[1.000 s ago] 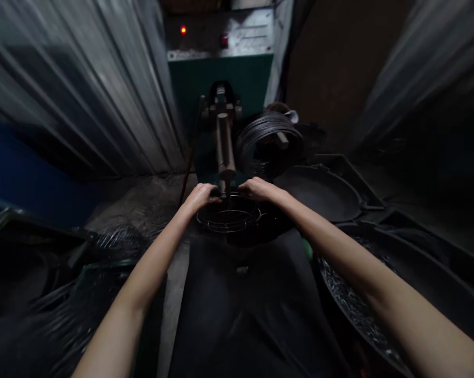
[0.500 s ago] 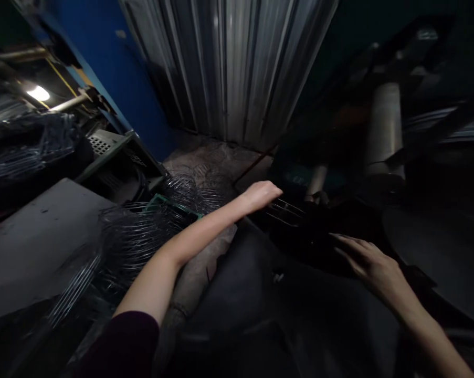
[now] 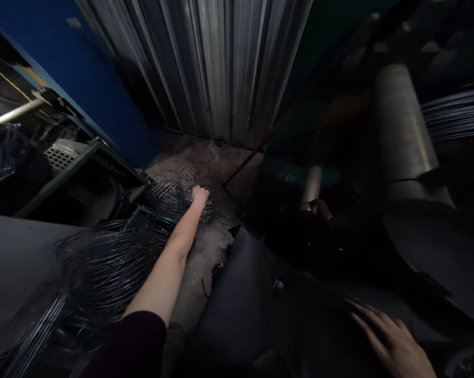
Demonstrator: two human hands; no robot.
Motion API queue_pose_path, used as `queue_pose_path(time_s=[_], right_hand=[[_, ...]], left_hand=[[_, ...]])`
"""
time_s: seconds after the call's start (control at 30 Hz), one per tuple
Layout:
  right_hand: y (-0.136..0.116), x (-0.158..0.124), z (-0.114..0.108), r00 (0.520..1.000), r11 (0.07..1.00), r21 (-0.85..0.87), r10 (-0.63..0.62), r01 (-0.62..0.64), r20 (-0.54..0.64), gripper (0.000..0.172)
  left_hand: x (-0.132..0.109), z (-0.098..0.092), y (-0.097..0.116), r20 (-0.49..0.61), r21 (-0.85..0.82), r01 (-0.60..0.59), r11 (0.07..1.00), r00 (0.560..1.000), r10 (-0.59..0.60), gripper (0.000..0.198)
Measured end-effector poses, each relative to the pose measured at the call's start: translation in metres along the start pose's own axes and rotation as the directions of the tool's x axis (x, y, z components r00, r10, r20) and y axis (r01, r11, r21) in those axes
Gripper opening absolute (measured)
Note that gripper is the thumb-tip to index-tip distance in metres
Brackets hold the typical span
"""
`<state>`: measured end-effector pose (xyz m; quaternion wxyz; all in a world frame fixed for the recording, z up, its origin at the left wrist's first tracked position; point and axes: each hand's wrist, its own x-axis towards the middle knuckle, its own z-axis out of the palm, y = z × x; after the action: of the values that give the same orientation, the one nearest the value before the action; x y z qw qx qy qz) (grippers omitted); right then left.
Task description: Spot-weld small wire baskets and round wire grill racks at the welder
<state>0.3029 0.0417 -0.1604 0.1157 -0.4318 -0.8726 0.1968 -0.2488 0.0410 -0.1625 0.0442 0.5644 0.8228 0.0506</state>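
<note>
My left hand (image 3: 200,194) is stretched far forward with its fingers curled. It is over a heap of dark bent wire pieces (image 3: 168,195) on the floor. Thin wires (image 3: 210,209) show right beside the fist; where they end and the heap begins is hard to see. At the lower right, my right hand (image 3: 394,336) has its fingers stretched out and holds nothing. Below and beside it is a dark sheet-like surface (image 3: 252,283). A larger bundle of curved wires (image 3: 106,268) lies to the left of my left forearm, by a green crate (image 3: 142,212).
A grey board (image 3: 20,252) lies at the left, under a crate on its side (image 3: 114,170). Behind stand a blue panel (image 3: 103,73) and a corrugated metal sheet (image 3: 217,68). On the right are a thick metal roller (image 3: 406,126) and a coil of wire (image 3: 457,113).
My left hand has moved left and away from the dark machine area, with thin wires, to the floor heap. My right hand has dropped lower and to the right, staying open.
</note>
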Motion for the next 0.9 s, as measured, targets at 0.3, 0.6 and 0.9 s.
queue_pose_path(time_s=[0.3,0.6,0.9], right_hand=[[0.009,0.007,0.022,0.999,0.999,-0.008,-0.047,0.047,-0.026,0.042],[-0.046,0.067,-0.082,0.905,0.999,0.037,0.011,0.005,-0.425,0.033],[-0.037,0.190,-0.250,0.716,0.930,-0.302,-0.064,-0.211,-0.695,0.037]], left_hand=[[-0.040,0.023,0.088,0.279,0.052,-0.013,0.999,0.960,-0.002,0.031],[-0.122,0.017,0.180,-0.133,-0.295,-0.364,0.883,0.931,0.339,0.037],[-0.142,0.064,0.179,-0.312,-0.393,-0.398,0.828,0.906,0.287,0.031]])
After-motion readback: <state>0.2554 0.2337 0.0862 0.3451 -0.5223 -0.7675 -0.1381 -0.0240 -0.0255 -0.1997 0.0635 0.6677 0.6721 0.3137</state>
